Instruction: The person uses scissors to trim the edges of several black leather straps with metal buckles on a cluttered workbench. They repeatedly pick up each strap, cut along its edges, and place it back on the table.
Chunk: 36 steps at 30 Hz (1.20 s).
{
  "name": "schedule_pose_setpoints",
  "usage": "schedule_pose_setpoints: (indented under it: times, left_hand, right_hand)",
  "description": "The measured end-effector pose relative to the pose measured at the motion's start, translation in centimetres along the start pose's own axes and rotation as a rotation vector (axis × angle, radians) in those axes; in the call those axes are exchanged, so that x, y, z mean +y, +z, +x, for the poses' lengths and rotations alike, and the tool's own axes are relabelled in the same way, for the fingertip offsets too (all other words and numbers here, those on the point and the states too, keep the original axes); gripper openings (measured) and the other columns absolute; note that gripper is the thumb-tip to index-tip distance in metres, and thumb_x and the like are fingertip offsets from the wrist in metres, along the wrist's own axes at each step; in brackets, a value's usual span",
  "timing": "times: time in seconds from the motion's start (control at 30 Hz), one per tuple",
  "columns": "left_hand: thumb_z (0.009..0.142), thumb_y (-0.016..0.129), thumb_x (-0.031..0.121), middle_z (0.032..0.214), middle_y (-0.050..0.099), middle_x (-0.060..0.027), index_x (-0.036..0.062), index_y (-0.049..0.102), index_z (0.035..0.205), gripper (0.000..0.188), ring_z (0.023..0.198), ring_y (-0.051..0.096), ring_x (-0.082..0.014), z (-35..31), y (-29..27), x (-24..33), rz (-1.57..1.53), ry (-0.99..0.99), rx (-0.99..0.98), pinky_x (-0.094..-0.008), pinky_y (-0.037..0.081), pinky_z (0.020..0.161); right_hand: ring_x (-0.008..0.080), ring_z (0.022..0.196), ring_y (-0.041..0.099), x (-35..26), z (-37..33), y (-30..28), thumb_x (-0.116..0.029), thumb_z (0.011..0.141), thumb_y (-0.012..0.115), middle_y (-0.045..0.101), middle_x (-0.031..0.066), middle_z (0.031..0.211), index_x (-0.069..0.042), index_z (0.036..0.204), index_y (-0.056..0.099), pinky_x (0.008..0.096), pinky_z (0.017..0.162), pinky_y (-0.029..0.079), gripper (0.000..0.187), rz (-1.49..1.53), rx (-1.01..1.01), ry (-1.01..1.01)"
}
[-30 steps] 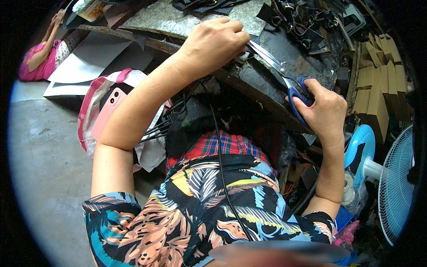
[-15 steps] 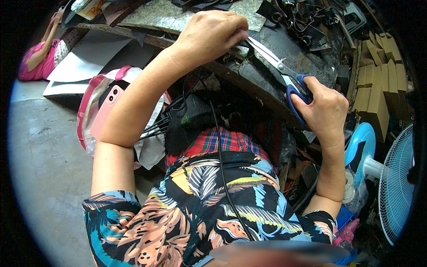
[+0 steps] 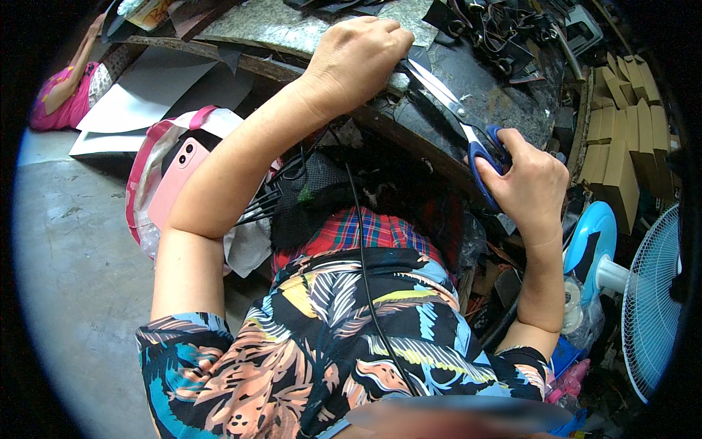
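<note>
In my right hand (image 3: 532,179) is a pair of scissors (image 3: 459,111) with dark blue handles, my thumb and fingers in the loops. Their pale blades point up and left over the dark worktop (image 3: 504,110), and the tips reach close to my left hand. My left hand (image 3: 362,58) is closed above the bench's front edge, knuckles up. Something dark and small shows beneath its fingers beside the blade tips, but I cannot make out what it is.
Black straps with metal rings (image 3: 504,44) lie heaped at the back right. Beside the bench are cardboard boxes (image 3: 621,154) and a blue fan (image 3: 651,300). A bag holding a pink phone (image 3: 175,183) sits left of my lap. Another person (image 3: 69,91) is at far left.
My left hand has shifted slightly right and turned a little, still closed. My right hand has moved slightly left with the scissors.
</note>
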<state>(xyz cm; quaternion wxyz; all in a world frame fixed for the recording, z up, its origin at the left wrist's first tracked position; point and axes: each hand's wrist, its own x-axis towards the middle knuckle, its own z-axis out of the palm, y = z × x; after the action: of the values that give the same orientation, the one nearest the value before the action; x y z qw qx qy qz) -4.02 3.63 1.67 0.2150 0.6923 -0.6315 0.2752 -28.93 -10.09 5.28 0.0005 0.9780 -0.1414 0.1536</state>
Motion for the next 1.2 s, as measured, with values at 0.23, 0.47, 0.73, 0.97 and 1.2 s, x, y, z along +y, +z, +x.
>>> schedule_pose_setpoints:
  times: [0.23,0.47,0.73,0.97,1.2]
  left_hand:
    - [0.082,0.065,0.007,0.087,0.068,-0.0099,0.0064,0.066,0.092,0.011,0.089,0.07,-0.0275,0.1,0.5,-0.2,-0.011,-0.017,0.012,-0.0373,0.057,0.078]
    - [0.087,0.066,0.011,0.088,0.07,-0.0113,0.0071,0.066,0.097,0.01,0.087,0.07,-0.0304,-0.1,0.7,-0.9,-0.162,-0.154,0.005,-0.0399,0.056,0.075]
    - [0.091,0.057,0.005,0.097,0.062,-0.0177,0.0007,0.059,0.108,0.018,0.088,0.067,-0.0343,-0.8,-2.1,-1.4,-0.653,-0.362,-0.019,-0.0369,0.053,0.076]
    - [0.084,0.075,0.019,0.111,0.061,-0.015,0.0068,0.064,0.115,0.035,0.104,0.06,-0.0329,-1.0,-4.0,-1.4,-0.278,-0.025,0.064,-0.0394,0.051,0.09]
    - [0.08,0.079,0.021,0.116,0.06,-0.0164,0.0073,0.053,0.132,0.06,0.105,0.062,-0.0341,-2.3,-2.0,-0.4,-0.367,-0.191,-0.046,-0.0409,0.049,0.097]
  right_hand:
    - [0.0279,0.061,0.069,-0.8,0.2,0.5,-0.038,0.078,0.079,0.068,0.0096,0.07,-0.011,0.089,0.064,0.038,0.055,0.052,0.033,-0.039,-0.053,0.047]
    - [0.0294,0.06,0.068,-0.3,-0.3,0.4,-0.039,0.08,0.077,0.067,0.0092,0.07,-0.012,0.09,0.061,0.0392,0.055,0.052,0.033,-0.117,-0.016,-0.03]
    - [0.0309,0.062,0.069,0.9,0.0,-0.4,-0.037,0.078,0.079,0.068,0.0111,0.068,-0.014,0.09,0.066,0.041,0.057,0.053,0.029,0.016,0.092,0.08]
    - [0.0309,0.064,0.069,0.5,0.4,0.8,-0.039,0.077,0.079,0.068,0.0128,0.068,-0.014,0.091,0.067,0.0411,0.058,0.053,0.032,-0.003,-0.02,0.086]
    - [0.0312,0.067,0.07,1.6,0.3,-0.2,-0.035,0.079,0.079,0.071,0.0106,0.075,-0.014,0.099,0.07,0.0405,0.06,0.053,0.031,0.067,0.052,0.196]
